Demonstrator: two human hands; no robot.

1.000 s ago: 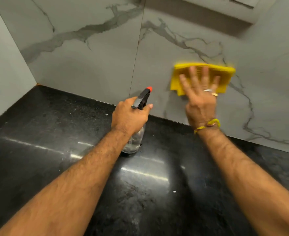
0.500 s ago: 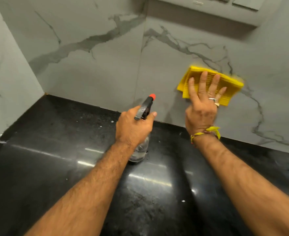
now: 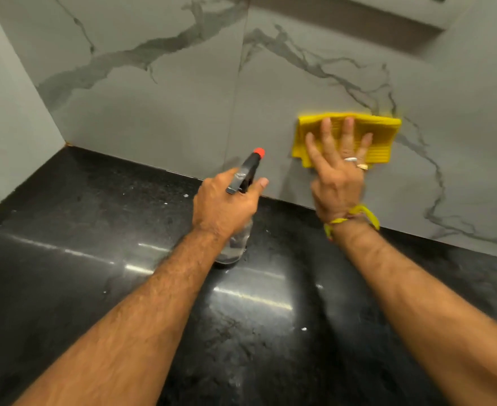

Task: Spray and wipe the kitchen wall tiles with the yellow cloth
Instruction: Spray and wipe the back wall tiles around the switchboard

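Flat and spread, my right hand (image 3: pixel 336 174) presses the yellow cloth (image 3: pixel 373 136) against the grey marble-veined wall tiles (image 3: pixel 159 112), a little above the back edge of the black stone surface (image 3: pixel 65 273) and just right of the tile joint. Fingers fan over the folded cloth. My left hand (image 3: pixel 225 206) is closed around the clear spray bottle (image 3: pixel 235 247), which stands on the surface near that back edge, its black trigger head and orange nozzle (image 3: pixel 259 152) pointing at the wall. A yellow thread band (image 3: pixel 355 216) circles my right wrist; two rings (image 3: pixel 357 163) sit on that hand.
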